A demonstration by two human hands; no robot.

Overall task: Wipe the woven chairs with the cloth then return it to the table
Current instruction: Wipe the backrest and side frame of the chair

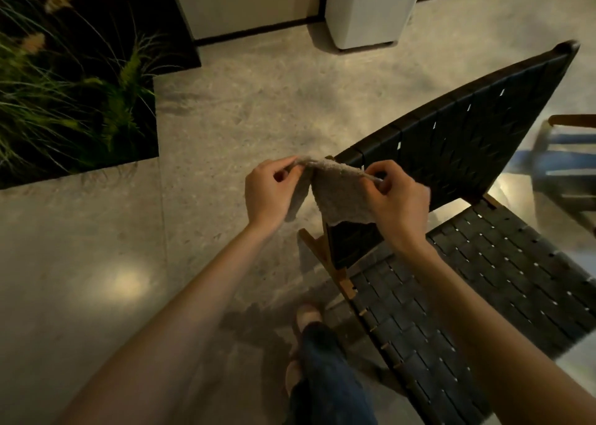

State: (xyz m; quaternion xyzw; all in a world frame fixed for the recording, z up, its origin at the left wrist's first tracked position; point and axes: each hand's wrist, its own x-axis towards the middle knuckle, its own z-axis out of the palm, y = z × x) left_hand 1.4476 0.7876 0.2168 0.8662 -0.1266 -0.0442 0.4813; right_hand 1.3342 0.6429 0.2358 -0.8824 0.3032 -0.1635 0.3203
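Cloth hangs in air just before the woven chair backrest's near corner. Left hand and right hand each pinch a top edge. Looks light, limp, fuzzy; best bunched in one palm for wiping.

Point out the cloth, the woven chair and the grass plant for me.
cloth (338, 195), head view, on the hanging middle of the fabric.
woven chair (467, 143), head view, on the woven backrest.
grass plant (48, 108), head view, on the green blades.
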